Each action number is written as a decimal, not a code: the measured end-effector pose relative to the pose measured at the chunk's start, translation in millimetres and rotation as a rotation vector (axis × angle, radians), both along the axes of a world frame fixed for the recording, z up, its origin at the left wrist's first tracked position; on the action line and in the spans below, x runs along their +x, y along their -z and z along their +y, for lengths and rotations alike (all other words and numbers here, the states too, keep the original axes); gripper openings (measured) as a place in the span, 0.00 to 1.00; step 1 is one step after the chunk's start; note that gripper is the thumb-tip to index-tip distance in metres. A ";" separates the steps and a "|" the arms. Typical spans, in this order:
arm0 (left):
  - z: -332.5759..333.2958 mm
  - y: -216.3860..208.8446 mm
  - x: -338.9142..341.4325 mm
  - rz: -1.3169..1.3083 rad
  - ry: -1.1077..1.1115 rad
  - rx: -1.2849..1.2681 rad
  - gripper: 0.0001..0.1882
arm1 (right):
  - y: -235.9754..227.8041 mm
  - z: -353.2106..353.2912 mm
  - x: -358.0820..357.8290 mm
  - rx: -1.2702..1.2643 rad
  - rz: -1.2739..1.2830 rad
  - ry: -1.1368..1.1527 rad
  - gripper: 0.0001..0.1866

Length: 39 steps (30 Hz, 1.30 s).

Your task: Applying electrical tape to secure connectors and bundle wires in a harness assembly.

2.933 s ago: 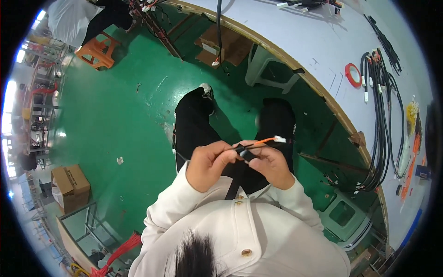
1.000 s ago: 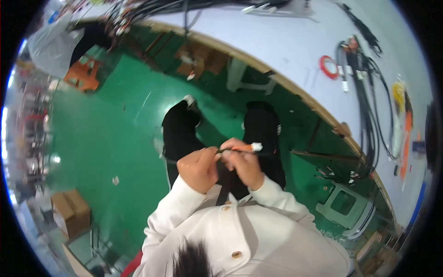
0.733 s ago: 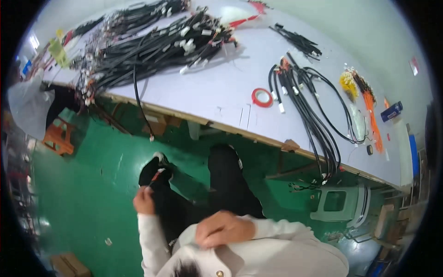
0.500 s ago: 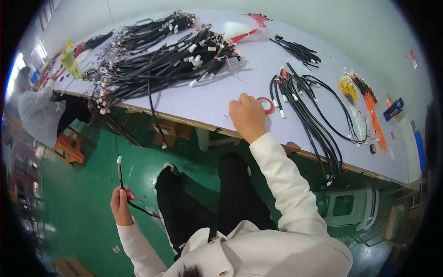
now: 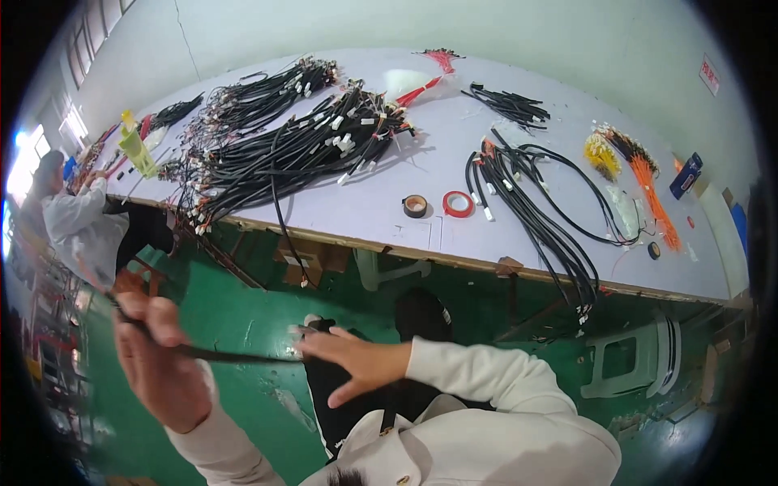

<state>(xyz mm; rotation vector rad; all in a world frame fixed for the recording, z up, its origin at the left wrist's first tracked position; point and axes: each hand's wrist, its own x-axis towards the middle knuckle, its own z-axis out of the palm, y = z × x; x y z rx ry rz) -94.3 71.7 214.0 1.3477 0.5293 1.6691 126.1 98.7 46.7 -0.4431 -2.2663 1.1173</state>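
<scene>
My left hand (image 5: 162, 364), raised at the left and a little blurred, is closed round a black cable (image 5: 235, 355). The cable stretches sideways over the green floor to my right hand (image 5: 361, 360). That hand is in front of my lap, its fingers stretched out and the thumb apart, with the fingertips beside the cable's right part. Whether they touch it is unclear from the blur. On the table (image 5: 373, 219) ahead lie a dark tape roll (image 5: 415, 206) and a red tape roll (image 5: 459, 205), apart from both hands.
A big heap of black cables (image 5: 300, 154) with white connectors covers the table's left. A black cable bundle (image 5: 535, 219) hangs over the front edge at right, near orange wires (image 5: 655, 206). A pale stool (image 5: 632, 360) stands under the table. Another person (image 5: 77, 215) sits far left.
My right hand has left the table and come back over my lap, uncovering the dark tape roll. My left hand has risen with the cable. The view has tilted up slightly.
</scene>
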 end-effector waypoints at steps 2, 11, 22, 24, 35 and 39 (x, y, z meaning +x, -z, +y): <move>15.0 -16.6 -28.2 -0.358 0.275 -0.019 0.09 | -0.8 -1.2 11.7 0.153 -0.092 0.071 0.31; 177.7 5.8 -128.7 -0.265 -0.291 0.041 0.14 | -173.7 154.4 85.4 1.230 0.087 0.847 0.12; 178.4 151.2 -28.3 0.232 -0.108 -0.568 0.17 | -58.7 239.8 263.8 0.543 -0.757 1.431 0.10; 164.4 150.8 2.7 0.317 -0.002 -0.566 0.14 | -56.7 233.7 288.0 0.287 -1.039 1.429 0.14; 84.9 119.0 122.5 0.455 0.476 -0.241 0.21 | -120.0 75.2 203.5 0.221 0.189 1.162 0.02; 61.7 118.2 167.7 0.397 0.351 0.192 0.22 | -114.7 -19.2 132.0 0.509 -0.038 0.812 0.09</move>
